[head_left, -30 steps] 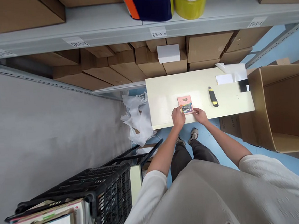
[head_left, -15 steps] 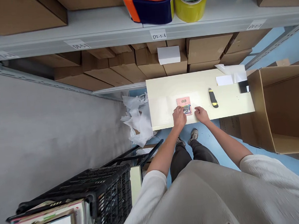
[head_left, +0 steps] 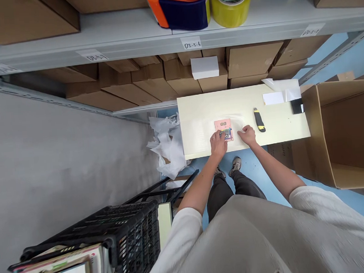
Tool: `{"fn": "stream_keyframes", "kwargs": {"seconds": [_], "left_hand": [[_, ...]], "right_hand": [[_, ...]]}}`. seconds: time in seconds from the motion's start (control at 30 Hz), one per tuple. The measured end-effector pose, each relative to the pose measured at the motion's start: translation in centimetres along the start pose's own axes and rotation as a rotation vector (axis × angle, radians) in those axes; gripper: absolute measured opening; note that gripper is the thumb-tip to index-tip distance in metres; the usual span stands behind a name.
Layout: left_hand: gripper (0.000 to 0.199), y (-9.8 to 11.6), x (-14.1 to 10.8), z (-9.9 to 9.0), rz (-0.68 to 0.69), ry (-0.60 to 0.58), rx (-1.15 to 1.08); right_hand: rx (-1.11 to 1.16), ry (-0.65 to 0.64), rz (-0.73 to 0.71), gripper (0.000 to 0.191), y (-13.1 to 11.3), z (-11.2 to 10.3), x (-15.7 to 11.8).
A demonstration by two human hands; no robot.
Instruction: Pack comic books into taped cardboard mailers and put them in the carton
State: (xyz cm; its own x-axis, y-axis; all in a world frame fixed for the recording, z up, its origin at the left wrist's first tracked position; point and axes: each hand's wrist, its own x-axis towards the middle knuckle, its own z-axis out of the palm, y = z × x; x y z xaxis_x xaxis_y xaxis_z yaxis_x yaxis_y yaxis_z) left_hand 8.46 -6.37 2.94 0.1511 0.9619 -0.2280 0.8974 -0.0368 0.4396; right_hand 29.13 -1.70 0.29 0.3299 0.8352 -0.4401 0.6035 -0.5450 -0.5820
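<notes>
A small pink booklet [head_left: 223, 124] with a picture on its cover lies on the cream board. My left hand [head_left: 219, 144] rests on its lower left part, fingers stretched over the cover. To the right of the booklet, my right hand [head_left: 248, 136] is closed in a pinch at the edge of a thin, clear plastic film [head_left: 237, 119]. The film is faint against the board, and how far it reaches under the booklet I cannot tell. A black and yellow utility knife [head_left: 259, 120] lies just right of my right hand.
The cream board [head_left: 195, 110] also carries a white card [head_left: 273, 98] and a black, phone-like object [head_left: 297, 106]. An open carton [head_left: 325, 134] stands right. Crumpled white plastic [head_left: 170, 149] hangs left. Beyond are shelved boxes [head_left: 178, 80]; a black crate [head_left: 139, 235] is lower left.
My right hand has turned and shifted slightly right, and the clear film now shows raised beside the booklet. My left hand has stayed on the booklet.
</notes>
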Motion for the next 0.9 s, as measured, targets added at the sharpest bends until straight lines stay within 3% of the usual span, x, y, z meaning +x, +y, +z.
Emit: {"fn": "stream_keyframes", "kwargs": {"seconds": [0.13,0.27,0.5,0.77,0.9], "left_hand": [[0.051,-0.3,0.0,0.1,0.006,0.003,-0.011],[0.051,-0.6,0.1,0.3,0.014,0.008,-0.04],[0.068,-2.2,0.5,0.6,0.056,0.028,-0.183],[0.087,-2.8,0.6,0.6,0.033,0.162,-0.378],[0.085,-1.9,0.7,-0.2,0.043,0.07,-0.26]], "right_hand": [[0.159,-0.019,0.007,0.047,-0.2,-0.5,-0.2],[0.152,-0.128,-0.132,0.045,-1.5,-0.4,-0.9],[0.007,-0.27,-0.356,0.048,-4.4,2.8,-2.6],[-0.092,-0.315,-0.474,0.038,-4.0,4.7,-3.5],[-0.085,-0.331,-0.528,0.037,-3.4,4.4,-4.1]]}}
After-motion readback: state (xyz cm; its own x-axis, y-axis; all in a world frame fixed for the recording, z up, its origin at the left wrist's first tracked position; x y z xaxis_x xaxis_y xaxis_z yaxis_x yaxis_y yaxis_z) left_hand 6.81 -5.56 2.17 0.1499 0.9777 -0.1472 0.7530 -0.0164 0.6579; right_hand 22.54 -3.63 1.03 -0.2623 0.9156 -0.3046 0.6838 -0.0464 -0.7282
